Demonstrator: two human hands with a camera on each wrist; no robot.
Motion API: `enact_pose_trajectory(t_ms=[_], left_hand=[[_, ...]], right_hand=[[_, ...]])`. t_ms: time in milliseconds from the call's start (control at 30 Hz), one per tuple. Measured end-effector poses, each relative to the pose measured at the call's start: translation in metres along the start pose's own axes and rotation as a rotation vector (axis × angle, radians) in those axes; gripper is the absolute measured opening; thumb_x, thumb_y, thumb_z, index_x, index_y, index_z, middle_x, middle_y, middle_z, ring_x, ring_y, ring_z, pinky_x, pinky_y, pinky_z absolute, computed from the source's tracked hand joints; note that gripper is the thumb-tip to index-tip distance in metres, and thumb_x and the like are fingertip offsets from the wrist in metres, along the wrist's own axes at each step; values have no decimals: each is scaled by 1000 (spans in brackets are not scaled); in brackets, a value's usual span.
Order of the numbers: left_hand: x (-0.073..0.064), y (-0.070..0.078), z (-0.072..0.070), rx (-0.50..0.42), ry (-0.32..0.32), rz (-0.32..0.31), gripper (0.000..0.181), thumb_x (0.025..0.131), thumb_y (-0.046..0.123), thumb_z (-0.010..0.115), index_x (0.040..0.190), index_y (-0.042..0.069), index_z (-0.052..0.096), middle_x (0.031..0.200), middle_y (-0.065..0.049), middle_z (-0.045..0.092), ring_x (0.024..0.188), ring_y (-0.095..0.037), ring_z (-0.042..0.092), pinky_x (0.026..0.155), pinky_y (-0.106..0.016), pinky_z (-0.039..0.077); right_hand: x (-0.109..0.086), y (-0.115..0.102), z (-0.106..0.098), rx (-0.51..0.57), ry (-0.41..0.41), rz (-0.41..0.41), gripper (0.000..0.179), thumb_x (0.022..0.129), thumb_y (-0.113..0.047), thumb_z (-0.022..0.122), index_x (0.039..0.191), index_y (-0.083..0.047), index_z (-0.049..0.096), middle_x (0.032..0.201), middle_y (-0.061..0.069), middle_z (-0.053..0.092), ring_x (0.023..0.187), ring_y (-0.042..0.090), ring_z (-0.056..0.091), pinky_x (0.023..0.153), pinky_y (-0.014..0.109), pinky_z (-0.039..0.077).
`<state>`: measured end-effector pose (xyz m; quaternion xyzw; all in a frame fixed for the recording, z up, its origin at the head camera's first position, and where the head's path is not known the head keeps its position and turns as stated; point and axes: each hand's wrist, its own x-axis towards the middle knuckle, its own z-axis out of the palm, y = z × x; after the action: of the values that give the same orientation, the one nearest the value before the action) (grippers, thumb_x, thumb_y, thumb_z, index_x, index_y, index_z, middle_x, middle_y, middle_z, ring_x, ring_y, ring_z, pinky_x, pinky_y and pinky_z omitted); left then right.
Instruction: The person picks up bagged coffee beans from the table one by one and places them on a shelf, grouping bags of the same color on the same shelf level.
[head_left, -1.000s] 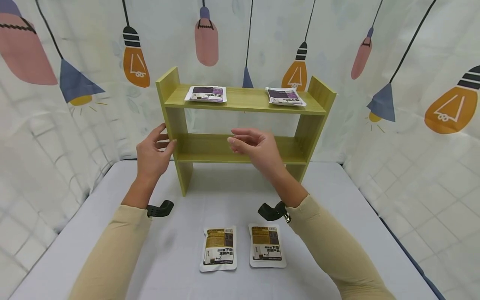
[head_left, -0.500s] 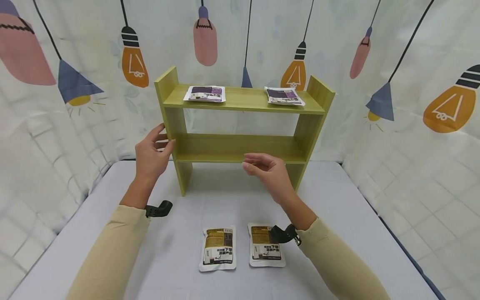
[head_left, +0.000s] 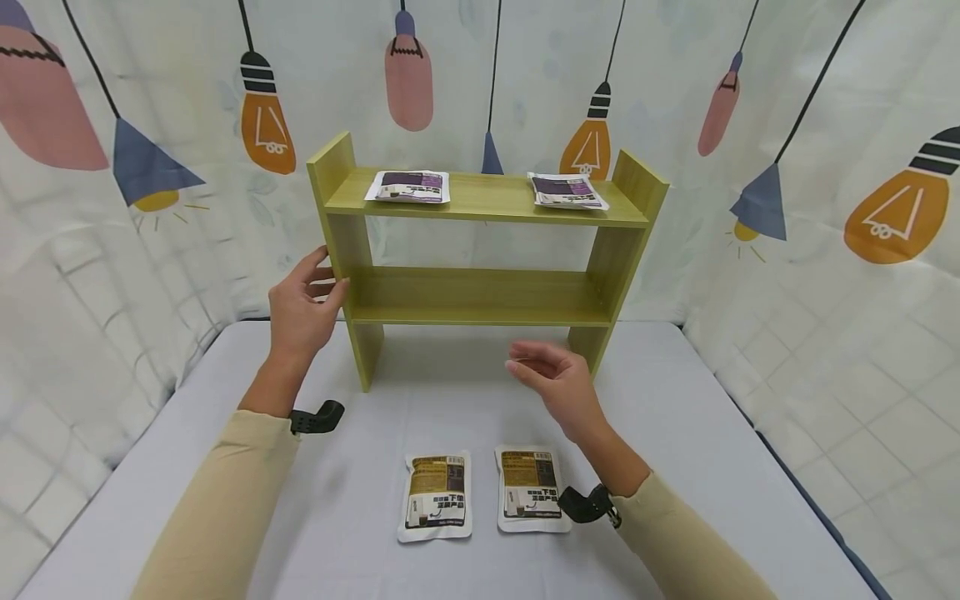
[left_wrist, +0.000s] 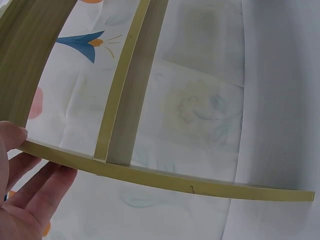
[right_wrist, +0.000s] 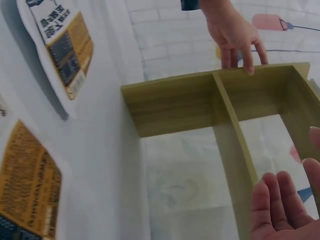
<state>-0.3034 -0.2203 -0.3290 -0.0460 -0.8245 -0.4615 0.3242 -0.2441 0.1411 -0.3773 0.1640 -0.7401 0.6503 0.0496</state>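
A light-green wooden shelf unit [head_left: 480, 297] stands on the table in the head view, with two levels between its side panels. My left hand [head_left: 302, 310] grips its left side panel, thumb at the front edge and fingers along the outer face; the left wrist view shows the thumb [left_wrist: 12, 134] and fingers on opposite sides of the panel. My right hand [head_left: 558, 385] hovers in front of the shelf's lower right, fingers loosely bent, holding nothing. Two white pouches with brown-and-white labels, a left pouch [head_left: 436, 497] and a right pouch [head_left: 531, 490], lie flat before the shelf.
On the top level lie white packets with purple labels, a left packet [head_left: 408, 187] and a right packet [head_left: 567, 192]. A white cloth covers the table [head_left: 360, 550]. Curtains [head_left: 172, 50] printed with lamps enclose the back and sides.
My right hand has moved down and to the right, from in front of the middle level to below it, near the right pouch. The left hand keeps its grip on the side panel.
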Motion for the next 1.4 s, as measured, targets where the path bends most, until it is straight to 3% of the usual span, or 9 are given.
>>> enact_pose_trajectory(t_ms=[267, 700, 1167, 1400], left_hand=[[1, -1, 1, 1, 2, 7, 54, 99, 23, 66, 151, 31, 52, 129, -16, 71, 107, -35, 74, 96, -52, 58], [-1, 1, -1, -6, -10, -16, 56, 99, 26, 67, 152, 30, 51, 129, -17, 70, 109, -35, 73, 95, -51, 58], [-1, 2, -3, -16, -8, -35, 55, 99, 29, 68, 151, 30, 52, 128, -18, 70, 108, -35, 73, 85, -24, 59], [-1, 2, -3, -28, -5, -34, 54, 98, 30, 69, 150, 28, 54, 128, -18, 71, 107, -36, 73, 74, -6, 54]], right_hand=[[-18, 15, -4, -20, -3, 46, 35, 91, -20, 79, 125, -10, 72, 125, 10, 73, 106, 11, 73, 91, 23, 60], [-38, 30, -8, -15, -3, 122, 36, 91, -14, 78, 124, -3, 71, 125, 17, 71, 106, 13, 71, 91, 21, 59], [-61, 49, -19, -165, 5, 240, 36, 88, -18, 81, 122, -9, 74, 125, 17, 72, 105, 17, 70, 88, 16, 56], [-73, 54, -22, -243, 12, 289, 40, 85, -23, 84, 122, -10, 75, 125, 13, 72, 106, 20, 70, 90, 31, 60]])
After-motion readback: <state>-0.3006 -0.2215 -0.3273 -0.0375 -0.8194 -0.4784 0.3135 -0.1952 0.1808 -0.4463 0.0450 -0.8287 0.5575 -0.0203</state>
